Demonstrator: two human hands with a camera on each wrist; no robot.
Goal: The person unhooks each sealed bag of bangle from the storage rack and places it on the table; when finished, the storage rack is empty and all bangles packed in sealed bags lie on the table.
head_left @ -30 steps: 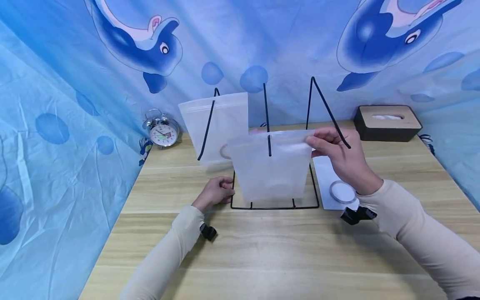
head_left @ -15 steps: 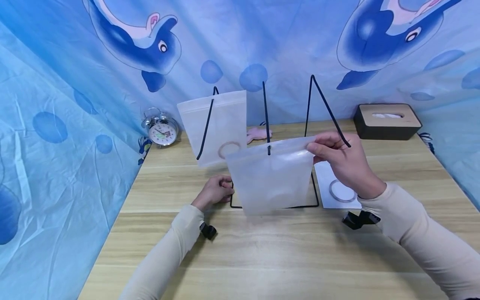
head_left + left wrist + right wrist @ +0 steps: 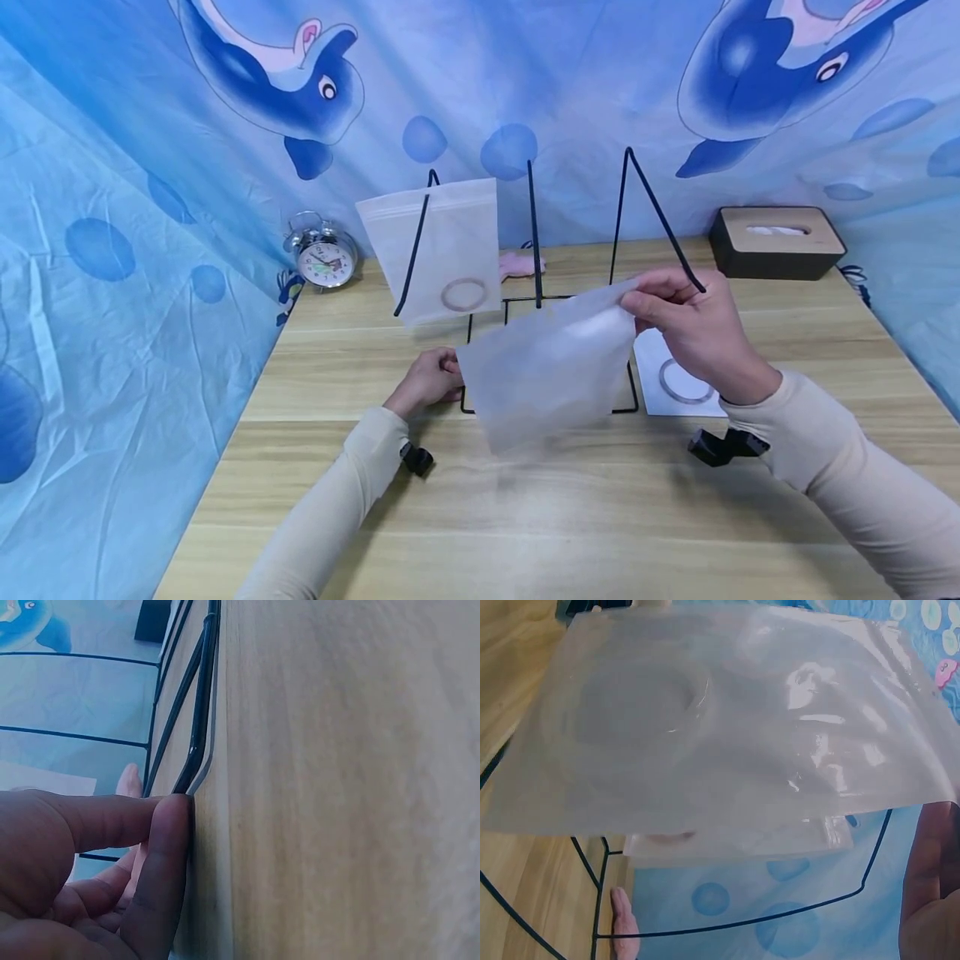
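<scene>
My right hand (image 3: 697, 325) pinches the top right corner of a frosted zip bag (image 3: 551, 375). This bag hangs tilted, its top edge just below the tip of the middle prong of a black wire rack (image 3: 535, 237). A faint round shape shows through the bag in the right wrist view. Low at the rack's front left corner, my left hand (image 3: 427, 383) pinches the base wire; thumb and index finger (image 3: 166, 832) meet on it in the left wrist view. Another frosted zip bag (image 3: 435, 242), with a ring-shaped item inside, hangs on the left prong.
A white flat packet (image 3: 651, 392) with a ring shape lies on the table right of the rack. Behind stand an alarm clock (image 3: 326, 265), a pink soft toy (image 3: 521, 264) and a tissue box (image 3: 776, 242). The right prong (image 3: 660, 212) juts over my right hand.
The bag in my right hand has slid forward off the middle prong and now tilts, its left side lower. My left hand has stayed on the rack's base.
</scene>
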